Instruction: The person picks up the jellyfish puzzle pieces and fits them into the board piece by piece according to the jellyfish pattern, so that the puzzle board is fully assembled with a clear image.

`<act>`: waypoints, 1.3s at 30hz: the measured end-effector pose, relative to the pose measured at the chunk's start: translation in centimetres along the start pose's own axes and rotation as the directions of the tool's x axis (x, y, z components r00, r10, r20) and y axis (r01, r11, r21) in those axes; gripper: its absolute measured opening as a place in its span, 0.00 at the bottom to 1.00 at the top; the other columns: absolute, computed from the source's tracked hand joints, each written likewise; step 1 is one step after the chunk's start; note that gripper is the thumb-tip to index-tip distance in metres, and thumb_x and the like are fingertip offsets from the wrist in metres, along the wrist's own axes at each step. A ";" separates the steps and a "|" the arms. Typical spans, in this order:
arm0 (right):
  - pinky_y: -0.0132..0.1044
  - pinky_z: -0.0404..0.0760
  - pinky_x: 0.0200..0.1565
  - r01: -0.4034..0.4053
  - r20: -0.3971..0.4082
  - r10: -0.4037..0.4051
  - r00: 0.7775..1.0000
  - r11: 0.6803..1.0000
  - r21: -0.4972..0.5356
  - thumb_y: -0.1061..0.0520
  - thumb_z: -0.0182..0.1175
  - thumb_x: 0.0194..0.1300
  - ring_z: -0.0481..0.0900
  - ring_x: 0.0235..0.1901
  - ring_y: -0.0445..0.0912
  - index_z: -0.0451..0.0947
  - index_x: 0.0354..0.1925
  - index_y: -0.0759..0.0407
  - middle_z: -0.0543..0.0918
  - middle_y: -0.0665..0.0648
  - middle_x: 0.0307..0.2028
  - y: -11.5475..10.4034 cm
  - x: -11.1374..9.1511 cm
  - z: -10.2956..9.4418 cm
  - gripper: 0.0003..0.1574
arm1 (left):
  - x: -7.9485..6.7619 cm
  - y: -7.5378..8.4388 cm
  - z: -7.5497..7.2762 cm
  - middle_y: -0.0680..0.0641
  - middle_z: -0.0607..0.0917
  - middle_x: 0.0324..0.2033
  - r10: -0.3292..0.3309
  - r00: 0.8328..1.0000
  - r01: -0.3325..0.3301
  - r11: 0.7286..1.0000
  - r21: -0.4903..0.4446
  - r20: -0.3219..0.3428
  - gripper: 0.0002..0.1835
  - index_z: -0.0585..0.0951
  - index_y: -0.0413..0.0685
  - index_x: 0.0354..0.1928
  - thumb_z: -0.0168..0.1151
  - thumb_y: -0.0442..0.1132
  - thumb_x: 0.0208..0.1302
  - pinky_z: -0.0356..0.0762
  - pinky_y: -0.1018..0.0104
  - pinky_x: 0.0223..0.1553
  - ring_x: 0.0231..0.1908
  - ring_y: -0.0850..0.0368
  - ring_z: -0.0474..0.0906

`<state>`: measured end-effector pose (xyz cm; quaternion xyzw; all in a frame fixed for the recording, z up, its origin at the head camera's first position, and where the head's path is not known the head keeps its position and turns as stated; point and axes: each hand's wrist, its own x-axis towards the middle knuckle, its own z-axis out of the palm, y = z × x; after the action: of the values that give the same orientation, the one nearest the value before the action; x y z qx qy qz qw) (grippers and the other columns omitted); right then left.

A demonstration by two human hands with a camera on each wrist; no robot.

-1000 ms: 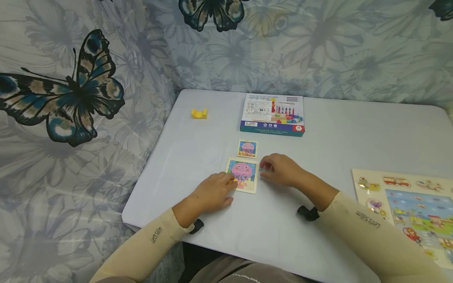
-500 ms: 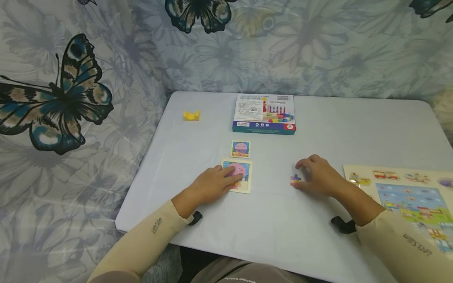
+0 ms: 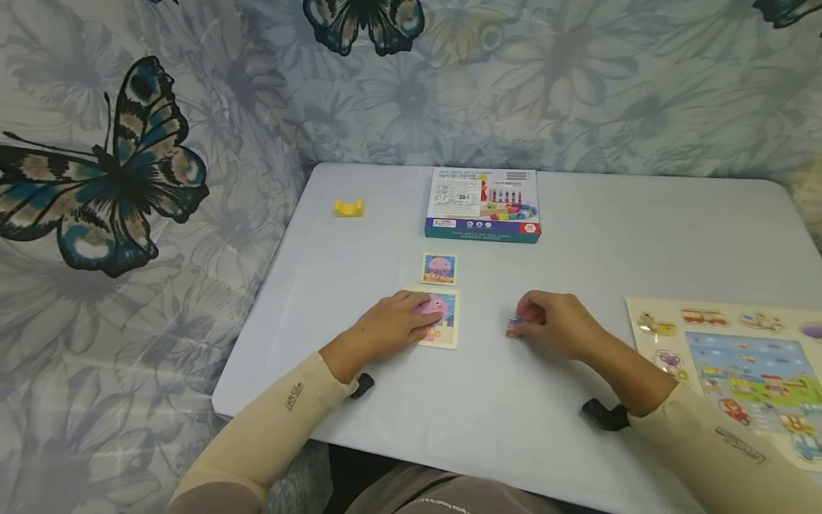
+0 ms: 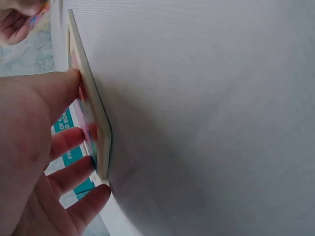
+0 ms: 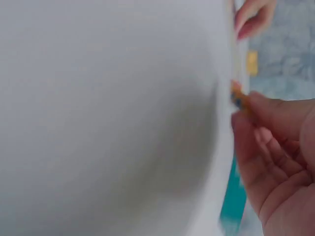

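Observation:
A square jigsaw board (image 3: 451, 337) with a pink jellyfish picture lies on the white table; a cream bare patch shows at its lower right corner. My left hand (image 3: 387, 330) rests on its left side, fingers extended over the picture and covering part of it. In the left wrist view the thumb and fingertips touch the board's frame and face. To the right, my right hand (image 3: 560, 327) pinches a small colourful puzzle piece (image 3: 513, 328) between thumb and fingertips. The right wrist view shows this piece (image 5: 237, 95) blurred, its far side sticking out past the fingertips.
Just beyond the board lies a smaller jellyfish picture card (image 3: 439, 269). A flat toy box (image 3: 483, 207) sits farther back, and a yellow block (image 3: 349, 208) at the back left. A large picture puzzle board (image 3: 661, 308) lies at the right, partly under the right forearm.
My right hand moved right, away from the jellyfish board, to the loose piece, then pinched it and came slightly back left. The left hand shifted farther over the picture.

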<state>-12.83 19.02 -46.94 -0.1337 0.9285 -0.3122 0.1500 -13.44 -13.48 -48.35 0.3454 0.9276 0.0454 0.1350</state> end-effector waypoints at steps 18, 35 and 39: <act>0.33 0.76 0.31 0.071 0.091 -0.070 0.993 0.997 -0.008 0.55 0.73 0.62 0.75 0.27 0.44 0.84 0.33 0.56 0.79 0.50 0.23 -6.8 5.0 6.3 0.08 | 1.1 -0.4 -0.7 0.50 0.58 0.79 -0.044 0.996 0.047 0.998 -0.047 0.078 0.29 0.68 0.77 0.73 0.59 0.58 0.72 0.73 0.52 0.64 0.67 0.49 0.67; 0.36 0.75 0.33 -0.001 0.195 0.002 0.981 1.000 -0.009 0.52 0.76 0.59 0.75 0.29 0.46 0.80 0.36 0.56 0.78 0.53 0.26 -7.0 6.4 5.6 0.15 | 1.7 1.7 -0.7 0.49 0.73 0.72 -0.190 0.982 0.190 0.982 -0.013 -0.004 0.27 0.80 0.73 0.64 0.63 0.68 0.64 0.78 0.59 0.54 0.60 0.52 0.74; 0.36 0.75 0.34 -0.013 0.209 0.012 0.978 1.000 0.003 0.52 0.76 0.60 0.75 0.30 0.46 0.79 0.36 0.56 0.78 0.53 0.26 -7.1 6.6 5.7 0.15 | 1.7 2.0 -0.6 0.50 0.75 0.71 -0.230 0.972 0.230 0.973 -0.010 -0.042 0.27 0.83 0.73 0.60 0.67 0.68 0.60 0.78 0.60 0.54 0.58 0.53 0.75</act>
<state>-15.78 8.21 -48.19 -0.1595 0.9077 -0.2976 0.2490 -13.60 -10.88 -47.84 0.2343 0.9639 0.0393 0.1201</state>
